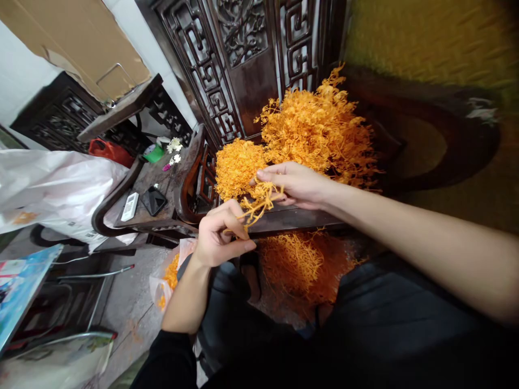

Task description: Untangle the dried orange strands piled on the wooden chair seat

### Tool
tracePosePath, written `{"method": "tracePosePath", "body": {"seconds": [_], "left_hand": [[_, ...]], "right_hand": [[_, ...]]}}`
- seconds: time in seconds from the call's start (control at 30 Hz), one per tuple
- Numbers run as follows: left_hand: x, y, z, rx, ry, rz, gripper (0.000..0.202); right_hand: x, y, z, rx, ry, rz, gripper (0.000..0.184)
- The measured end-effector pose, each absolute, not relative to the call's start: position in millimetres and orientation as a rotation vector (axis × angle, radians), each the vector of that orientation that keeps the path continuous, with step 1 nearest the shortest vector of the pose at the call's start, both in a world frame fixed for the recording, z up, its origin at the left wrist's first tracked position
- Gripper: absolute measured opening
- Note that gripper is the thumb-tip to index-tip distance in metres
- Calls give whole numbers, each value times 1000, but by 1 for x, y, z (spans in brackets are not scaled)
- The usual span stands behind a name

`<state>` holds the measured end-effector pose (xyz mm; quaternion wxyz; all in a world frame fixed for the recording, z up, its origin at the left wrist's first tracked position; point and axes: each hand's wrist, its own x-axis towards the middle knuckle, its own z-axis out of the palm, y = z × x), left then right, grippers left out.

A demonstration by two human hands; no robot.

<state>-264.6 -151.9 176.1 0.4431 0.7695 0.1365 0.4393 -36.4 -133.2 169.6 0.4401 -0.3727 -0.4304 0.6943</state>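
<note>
An orange branching sprig [259, 205], which looks like plastic, stretches between my two hands. My left hand [223, 232] is closed, its fingers curled and pinching the sprig's lower end. At the sprig's upper end, the fingers of my right hand [302, 186] are closed around its tips, partly hiding them. Just behind the hands, a low heap of short orange pieces [239, 165] sits on the dark wooden seat. A bigger pile of whole orange sprigs [318, 132] rises beside it, against the carved backrest.
More orange sprigs [295, 265] lie below the seat edge, between my legs. A plastic bag [156, 289] with orange pieces stands on the floor. On the side table [140, 175] are a white remote [130, 207], a black phone-like object [154, 201] and green tape [154, 153].
</note>
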Motion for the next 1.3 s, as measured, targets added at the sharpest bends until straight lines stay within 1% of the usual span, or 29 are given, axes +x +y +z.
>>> {"method": "tracePosePath", "body": {"seconds": [0.1,0.17,0.23,0.33,0.37,0.43,0.53,0.63,0.7,0.8,0.83,0.87,0.93,1.03,1.13,1.17,1.2,1.27,1.3], "left_hand": [[-258,-155,177,1553,585,1319,34],[-254,-154,178,1318,695,1387,42],[-253,-153,178,1219,766,1293,52],[-253,-150,175,1259,822,969,61],[-254,-150,173,1286,845,862,60],[-255,-149,169,1340,912,740,53],[-257,-147,166,1465,1039,820,37],[-262,-144,166,1636,1170,914,33],[-265,-144,166,1760,1240,922,33],[-268,-145,167,1965,1274,927,31],[-269,-146,168,2035,1268,931,30],[-269,-147,168,2103,1257,936,28],[-270,-148,170,2222,1233,953,23],[-272,-149,171,2353,1195,951,19],[-273,-149,170,2436,1159,874,19],[-273,-149,170,2450,1150,850,19],[-273,-149,169,2455,1141,833,19],[-271,-150,169,2442,1124,820,19],[-270,-151,170,2425,1119,815,19]], "right_hand": [[-40,-134,171,-882,-1094,1593,41],[-40,-135,171,-855,-1128,1532,39],[-39,-136,171,-828,-1167,1484,37],[-40,-139,171,-822,-1230,1411,37],[-41,-140,170,-837,-1254,1395,37],[-42,-140,170,-889,-1284,1372,40],[-42,-139,170,-1016,-1288,1240,44],[-37,-139,174,-1132,-1413,893,49],[-33,-141,177,-1132,-1614,686,59],[-27,-145,181,-1101,-1983,442,84],[-26,-146,182,-1109,-2081,348,90],[-24,-147,183,-1129,-2153,254,94],[-21,-149,186,-1183,-2228,85,95],[-19,-153,192,-1216,-2285,-98,88],[-23,-158,194,-1161,-2459,-205,72],[-25,-159,194,-1133,-2528,-226,63],[-28,-160,192,-1103,-2587,-242,50],[-34,-160,188,-1036,-2657,-256,19],[-37,-159,185,-1001,-2670,-253,13]]}}
